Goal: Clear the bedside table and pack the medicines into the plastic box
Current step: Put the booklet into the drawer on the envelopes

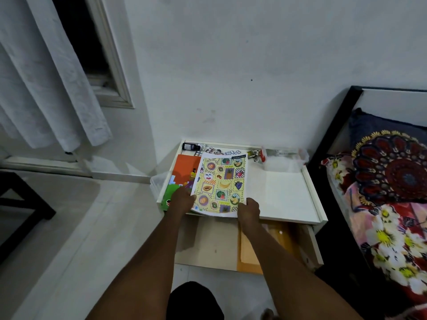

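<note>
On the white bedside table (284,195) lies a yellow fruit-pattern book (220,184). My left hand (182,199) grips its near left edge and my right hand (248,210) grips its near right corner. An orange book (182,172) lies under it to the left. Along the table's back edge are a dark medicine bottle (190,146), blister strips (221,151) and small packets (255,154). A clear plastic box (285,160) with red clips stands at the back right. Its inside is hard to make out.
The drawer (208,241) below the table is pulled open, with a brown envelope (249,252) inside. A clear lid or container (158,183) pokes out at the table's left side. The bed (388,192) is close on the right, a curtain (46,88) on the left.
</note>
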`<control>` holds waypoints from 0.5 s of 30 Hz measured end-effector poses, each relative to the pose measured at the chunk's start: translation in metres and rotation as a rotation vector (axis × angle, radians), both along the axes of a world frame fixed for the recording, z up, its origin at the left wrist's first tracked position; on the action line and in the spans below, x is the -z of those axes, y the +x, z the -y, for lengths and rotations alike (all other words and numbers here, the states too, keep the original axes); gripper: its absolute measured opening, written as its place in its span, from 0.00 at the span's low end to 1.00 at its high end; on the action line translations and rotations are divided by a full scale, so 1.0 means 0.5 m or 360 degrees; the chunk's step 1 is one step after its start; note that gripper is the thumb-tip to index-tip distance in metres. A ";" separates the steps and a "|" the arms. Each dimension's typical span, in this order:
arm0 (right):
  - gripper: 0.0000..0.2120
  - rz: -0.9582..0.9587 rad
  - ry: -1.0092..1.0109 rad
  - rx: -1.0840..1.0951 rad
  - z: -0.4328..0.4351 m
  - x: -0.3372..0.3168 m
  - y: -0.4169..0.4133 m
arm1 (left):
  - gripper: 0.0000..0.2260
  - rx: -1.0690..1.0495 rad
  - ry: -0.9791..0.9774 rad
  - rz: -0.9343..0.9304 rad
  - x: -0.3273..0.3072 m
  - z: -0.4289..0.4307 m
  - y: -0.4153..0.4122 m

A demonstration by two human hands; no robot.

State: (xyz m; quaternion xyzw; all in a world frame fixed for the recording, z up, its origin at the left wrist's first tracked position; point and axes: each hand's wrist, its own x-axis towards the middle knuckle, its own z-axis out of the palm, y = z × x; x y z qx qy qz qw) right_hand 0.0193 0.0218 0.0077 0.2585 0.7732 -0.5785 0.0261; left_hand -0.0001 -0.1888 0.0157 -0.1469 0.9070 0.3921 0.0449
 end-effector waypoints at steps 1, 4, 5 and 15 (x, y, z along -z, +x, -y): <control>0.11 -0.0017 0.0004 -0.0046 0.014 -0.007 0.001 | 0.12 -0.0042 0.0014 -0.0034 -0.009 0.011 -0.001; 0.11 -0.0043 -0.0011 -0.0134 0.067 -0.021 -0.005 | 0.13 -0.0165 -0.0003 -0.0063 -0.028 0.067 -0.001; 0.11 -0.0042 -0.0020 -0.0176 0.087 -0.022 -0.009 | 0.13 -0.0202 -0.0030 -0.0052 -0.030 0.089 0.001; 0.14 0.0212 0.0538 -0.0367 0.133 0.012 -0.031 | 0.17 -0.0278 -0.0250 -0.0018 0.027 0.136 0.021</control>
